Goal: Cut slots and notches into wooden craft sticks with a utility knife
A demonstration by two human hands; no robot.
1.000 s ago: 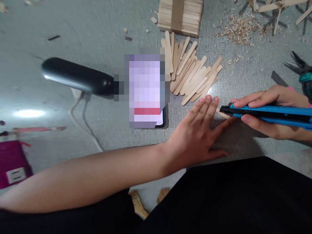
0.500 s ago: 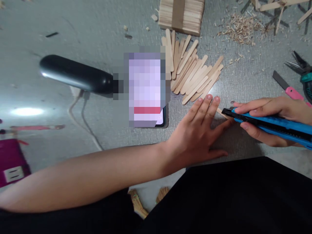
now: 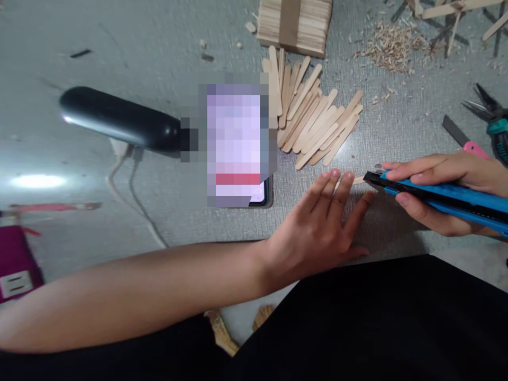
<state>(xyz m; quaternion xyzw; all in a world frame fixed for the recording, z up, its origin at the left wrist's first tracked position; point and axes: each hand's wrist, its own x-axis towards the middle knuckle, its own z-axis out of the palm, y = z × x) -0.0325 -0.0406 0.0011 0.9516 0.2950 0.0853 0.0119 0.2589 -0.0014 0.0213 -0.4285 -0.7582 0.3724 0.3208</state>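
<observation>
My left hand [image 3: 323, 222] lies flat on the grey table with its fingers spread. Its fingertips press on a small popsicle stick [image 3: 357, 180], most of which is hidden beneath them. In my right hand [image 3: 448, 185] is a blue utility knife [image 3: 448, 201], gripped between thumb and fingers. The knife's dark tip meets the right end of that stick. Just beyond my left fingertips, many loose popsicle sticks [image 3: 317, 124] lie in a fanned pile.
A banded stick bundle [image 3: 307, 26] and wood shavings [image 3: 391, 47] lie at the back. Pliers [image 3: 498, 127] and a pink-handled cutter [image 3: 474, 149] sit at right. A phone [image 3: 238, 143], a dark rounded device [image 3: 119, 119] with its cable, and a purple item [image 3: 18, 259] are leftward.
My left fingertips have drawn back slightly toward me, and more of the small stick shows. The knife tip stays at the stick's right end, the knife shifting only a little.
</observation>
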